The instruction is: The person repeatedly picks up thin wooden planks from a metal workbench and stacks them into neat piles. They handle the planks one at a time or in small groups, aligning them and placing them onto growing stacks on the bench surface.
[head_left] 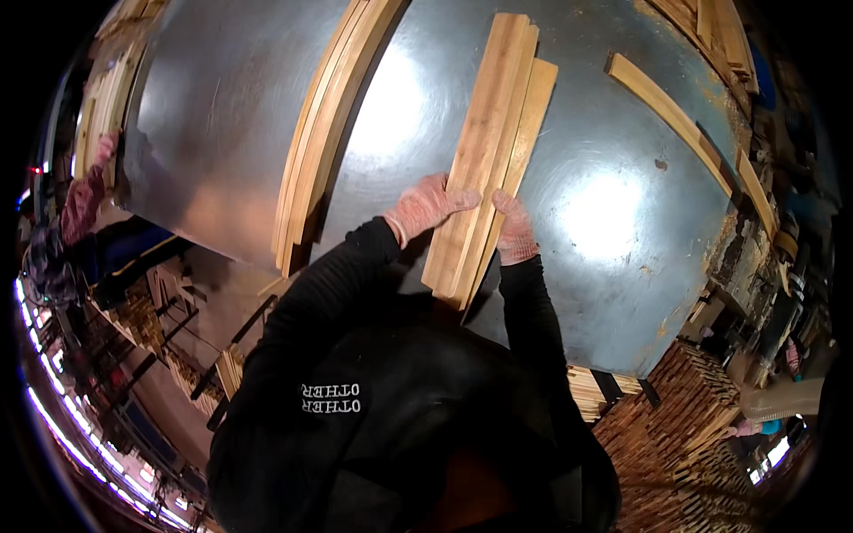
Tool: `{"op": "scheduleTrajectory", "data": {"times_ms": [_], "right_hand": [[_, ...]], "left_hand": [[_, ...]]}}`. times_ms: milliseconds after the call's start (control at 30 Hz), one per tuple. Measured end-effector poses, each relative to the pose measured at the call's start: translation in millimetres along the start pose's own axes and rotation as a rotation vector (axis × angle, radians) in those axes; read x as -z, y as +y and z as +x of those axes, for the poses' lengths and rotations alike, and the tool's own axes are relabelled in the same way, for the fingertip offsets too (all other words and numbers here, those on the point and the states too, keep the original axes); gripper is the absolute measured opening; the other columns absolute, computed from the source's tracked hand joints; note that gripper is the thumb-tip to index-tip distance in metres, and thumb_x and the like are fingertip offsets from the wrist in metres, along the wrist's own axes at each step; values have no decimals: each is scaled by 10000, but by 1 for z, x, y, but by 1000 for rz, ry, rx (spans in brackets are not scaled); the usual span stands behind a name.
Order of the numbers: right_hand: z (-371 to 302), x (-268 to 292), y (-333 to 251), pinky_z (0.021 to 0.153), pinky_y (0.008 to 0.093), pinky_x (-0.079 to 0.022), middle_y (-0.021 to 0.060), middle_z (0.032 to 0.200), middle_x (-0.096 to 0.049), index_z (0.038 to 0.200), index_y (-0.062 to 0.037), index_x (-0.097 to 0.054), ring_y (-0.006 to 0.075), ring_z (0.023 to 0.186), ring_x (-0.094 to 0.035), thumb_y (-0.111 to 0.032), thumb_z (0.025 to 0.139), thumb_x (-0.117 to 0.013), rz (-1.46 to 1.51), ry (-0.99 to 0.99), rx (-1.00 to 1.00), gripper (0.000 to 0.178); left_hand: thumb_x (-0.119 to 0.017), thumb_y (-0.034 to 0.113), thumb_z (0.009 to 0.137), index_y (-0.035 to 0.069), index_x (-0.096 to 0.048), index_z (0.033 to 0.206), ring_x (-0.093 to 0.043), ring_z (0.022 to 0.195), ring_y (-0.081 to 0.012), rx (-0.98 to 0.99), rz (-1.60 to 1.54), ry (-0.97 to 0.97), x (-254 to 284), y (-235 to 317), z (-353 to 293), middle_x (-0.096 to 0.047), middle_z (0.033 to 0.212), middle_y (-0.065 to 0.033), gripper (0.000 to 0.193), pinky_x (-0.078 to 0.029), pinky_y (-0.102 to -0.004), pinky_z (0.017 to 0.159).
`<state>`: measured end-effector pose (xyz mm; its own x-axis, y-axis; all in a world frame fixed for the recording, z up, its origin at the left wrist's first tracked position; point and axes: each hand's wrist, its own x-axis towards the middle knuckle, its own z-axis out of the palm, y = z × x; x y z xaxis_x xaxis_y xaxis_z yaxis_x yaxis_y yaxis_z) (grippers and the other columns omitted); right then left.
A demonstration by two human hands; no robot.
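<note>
A bundle of a few long wooden boards lies lengthwise in front of me over a shiny metal tabletop. My left hand, in a pink knit glove, grips the bundle's left edge with the thumb laid across the top. My right hand, gloved alike, closes on the right edge, its thumb on the wood. One narrower board sits at the right of the bundle and sticks out a little askew. The fingers beneath the boards are hidden.
Left of my hands lies a stack of long strips. A single strip lies at the right. A big pile of wood stands below the table's right corner. At far left, another person's gloved hand touches boards.
</note>
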<state>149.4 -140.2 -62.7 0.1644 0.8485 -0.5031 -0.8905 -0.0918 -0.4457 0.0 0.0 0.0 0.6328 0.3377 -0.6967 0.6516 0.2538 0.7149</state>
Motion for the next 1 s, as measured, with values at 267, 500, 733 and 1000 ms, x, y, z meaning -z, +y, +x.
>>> {"op": "scheduleTrajectory", "data": {"times_ms": [267,500,733,1000], "right_hand": [[31,-17,13,953,352,-549,169,1149,-665,1276,53,-531,285,1067,-666,-128,933,-688,-244,11,-6,418],[59,-49,11,834,314,-540,99,1050,-654,1203,42,-511,191,936,-646,-104,819,-788,-527,173,28,495],[51,-60,-9,815,316,-517,112,1045,-667,1235,37,-512,191,897,-632,-175,862,-741,-844,269,112,486],[91,-127,70,911,303,-513,133,1178,-631,1432,-40,-381,218,1006,-637,-78,884,-657,-973,249,267,615]], "left_hand": [[-779,331,874,-47,-594,1274,-635,1022,-161,-80,-245,184,54,-42,-32,-690,1115,-92,580,-511,-308,920],[-689,447,892,22,-661,1054,-655,752,-250,-29,-26,306,67,-29,-56,-681,830,-111,457,-540,-405,693],[-757,434,820,97,-574,1295,-530,1222,-390,-61,1171,1047,97,-52,-107,-502,1402,-181,610,-438,-512,1012],[-808,490,738,111,-182,1563,-550,1229,-399,399,676,806,119,-55,-93,-533,1324,-231,1103,-470,-497,1008]]}}
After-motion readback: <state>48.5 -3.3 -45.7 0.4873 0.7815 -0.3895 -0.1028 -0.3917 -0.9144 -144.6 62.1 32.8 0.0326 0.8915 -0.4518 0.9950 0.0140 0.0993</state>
